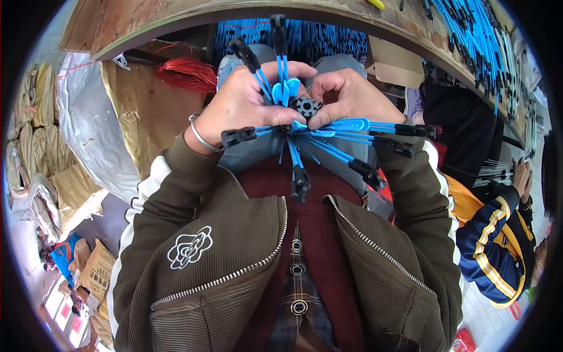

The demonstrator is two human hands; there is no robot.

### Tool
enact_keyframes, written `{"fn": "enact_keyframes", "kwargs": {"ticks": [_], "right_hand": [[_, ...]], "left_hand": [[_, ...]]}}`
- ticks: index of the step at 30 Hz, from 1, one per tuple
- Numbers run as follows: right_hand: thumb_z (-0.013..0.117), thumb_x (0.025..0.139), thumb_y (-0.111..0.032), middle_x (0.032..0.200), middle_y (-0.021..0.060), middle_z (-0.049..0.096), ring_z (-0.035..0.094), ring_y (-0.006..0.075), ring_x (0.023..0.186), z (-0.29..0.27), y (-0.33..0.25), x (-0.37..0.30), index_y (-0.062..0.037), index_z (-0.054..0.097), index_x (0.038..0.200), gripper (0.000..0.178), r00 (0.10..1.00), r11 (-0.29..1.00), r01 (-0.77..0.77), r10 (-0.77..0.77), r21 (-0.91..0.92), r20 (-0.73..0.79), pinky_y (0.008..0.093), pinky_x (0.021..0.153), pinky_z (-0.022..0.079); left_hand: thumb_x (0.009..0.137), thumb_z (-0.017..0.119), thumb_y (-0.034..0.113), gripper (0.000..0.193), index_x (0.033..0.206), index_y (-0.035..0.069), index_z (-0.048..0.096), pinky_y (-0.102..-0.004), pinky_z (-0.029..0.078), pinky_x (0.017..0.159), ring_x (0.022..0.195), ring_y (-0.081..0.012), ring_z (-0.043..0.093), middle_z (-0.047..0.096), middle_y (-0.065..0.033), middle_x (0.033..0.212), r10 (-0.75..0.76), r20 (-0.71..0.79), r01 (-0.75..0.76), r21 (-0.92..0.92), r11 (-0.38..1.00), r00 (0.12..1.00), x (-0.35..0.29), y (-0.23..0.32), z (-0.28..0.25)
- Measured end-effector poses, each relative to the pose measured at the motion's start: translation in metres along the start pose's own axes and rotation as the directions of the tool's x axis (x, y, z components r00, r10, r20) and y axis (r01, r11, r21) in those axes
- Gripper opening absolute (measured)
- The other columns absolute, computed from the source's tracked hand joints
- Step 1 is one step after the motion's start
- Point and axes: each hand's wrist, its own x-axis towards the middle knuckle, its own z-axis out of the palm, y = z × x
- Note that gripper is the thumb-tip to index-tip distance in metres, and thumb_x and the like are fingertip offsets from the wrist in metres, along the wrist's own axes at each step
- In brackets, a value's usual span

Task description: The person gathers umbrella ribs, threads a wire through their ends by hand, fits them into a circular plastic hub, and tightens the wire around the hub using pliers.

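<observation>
Both my hands hold a frame of blue ribs [340, 136] in front of me, over my lap. The ribs spread out around a round black notched hub [307, 106], and each ends in a black plastic piece [278, 29]. My left hand [234, 100] is closed around the left side of the frame, with ribs between thumb and fingers. On the other side, my right hand [359, 98] pinches at the hub's edge, thumb below and forefinger above. A thin wire seems to show by the right fingertips; its ends are hidden.
A wooden table [170, 20] curves across the far side. Bundles of blue rods [478, 41] lie on its right end, with more beneath it. Red cord [187, 74] hangs at the left beside large wrapping sheets [88, 117]. Another person's sleeve [492, 252] is at the right.
</observation>
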Motion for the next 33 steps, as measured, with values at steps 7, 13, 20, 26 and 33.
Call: {"fn": "enact_keyframes", "kwargs": {"ticks": [7, 13, 20, 26, 33], "right_hand": [[0.076, 0.064, 0.0, 0.074, -0.0001, 0.061, 0.054, 0.0046, 0.071, -0.011, -0.008, 0.007, -0.0003, 0.059, 0.074, 0.019, 0.993, 0.995, -0.05, 0.04, 0.087, 0.112, 0.0211, 0.064, 0.044], [0.078, 0.058, 0.0, 0.071, 0.001, 0.062, 0.056, 0.006, 0.068, -0.008, -0.012, 0.012, 0.0012, 0.059, 0.07, 0.022, 0.988, 0.998, -0.067, 0.069, -0.016, 0.136, 0.0222, 0.063, 0.045], [0.08, 0.058, -0.009, 0.063, 0.0022, 0.059, 0.053, 0.0068, 0.06, -0.004, -0.007, 0.02, 0.0007, 0.063, 0.069, 0.023, 0.976, 1.0, -0.018, 0.022, -0.02, 0.219, 0.0229, 0.056, 0.043], [0.077, 0.063, -0.011, 0.082, 0.0062, 0.06, 0.057, 0.0116, 0.078, -0.002, -0.011, 0.015, -0.0001, 0.06, 0.092, 0.036, 0.985, 0.983, 0.164, -0.167, 0.084, 0.031, 0.0245, 0.067, 0.045], [0.077, 0.064, -0.009, 0.093, 0.0097, 0.057, 0.054, 0.0187, 0.091, 0.011, -0.035, 0.007, -0.0033, 0.047, 0.113, 0.058, 0.965, 0.942, 0.129, -0.048, -0.31, 0.256, 0.0293, 0.079, 0.044]], "left_hand": [[0.071, 0.07, 0.002, 0.044, 0.112, 0.001, 0.056, -0.0248, 0.048, 0.075, 0.085, -0.0099, 0.058, 0.063, -0.0047, 0.093, 0.015, 0.005, -0.015, -0.051, 0.999, 1.0, 0.0, 0.001, 0.0], [0.069, 0.071, 0.002, 0.042, 0.109, 0.001, 0.058, -0.027, 0.048, 0.075, 0.084, -0.0139, 0.06, 0.064, -0.0071, 0.094, 0.147, 0.061, -0.144, -0.048, 0.988, 0.987, 0.001, 0.002, -0.003], [0.064, 0.077, 0.009, 0.047, 0.107, 0.0, 0.059, -0.0316, 0.05, 0.069, 0.077, -0.0187, 0.062, 0.065, -0.0109, 0.088, 0.262, 0.381, -0.339, 0.152, 0.928, 0.887, 0.022, 0.004, -0.018], [0.064, 0.077, 0.011, 0.044, 0.105, 0.003, 0.061, -0.0303, 0.048, 0.068, 0.081, -0.0206, 0.06, 0.064, -0.0079, 0.089, 0.226, 0.28, -0.234, -0.004, 0.972, 0.933, 0.02, 0.004, -0.024], [0.064, 0.077, 0.013, 0.042, 0.102, 0.002, 0.062, -0.0307, 0.046, 0.073, 0.088, -0.0206, 0.057, 0.061, -0.009, 0.096, 0.412, 0.427, -0.472, 0.038, 0.881, 0.805, 0.032, 0.023, -0.029]]}}
